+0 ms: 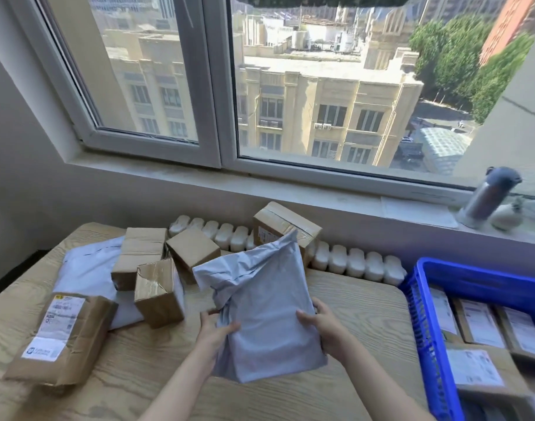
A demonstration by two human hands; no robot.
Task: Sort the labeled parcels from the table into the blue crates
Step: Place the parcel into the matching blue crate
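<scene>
Lower left of the frame: a labeled brown paper parcel (pixel 59 338) lies on the wooden table (pixel 366 314), label up. Behind it a white poly mailer (pixel 87 268) lies flat, and three cardboard boxes (pixel 160 293) crowd together just right of it.

Centre: you hold the grey poly mailer (pixel 266 311) upright between both hands. Your left hand (pixel 214 329) grips its left edge, thumb across the face and fingers curled behind. Your right hand (pixel 323 326) pinches the right edge the same way, thumb in front. Whether the mailer's lower edge touches the table cannot be told. The face turned toward you shows no label.

Right edge: the blue crate (pixel 424 314) stands beside the table and holds several parcels, labels up.

Hazards, as a judgement:
- The label probably sits on the far side, so sorting without turning the mailer risks the wrong crate.
- The film is slack and slick, so a grip on its edges alone may let the contents sag or slide out.
- The loose upper flap stands near the taped box (pixel 286 227) behind it and could drag it along.
- A low carry to the right could catch on the crate's rim.
</scene>
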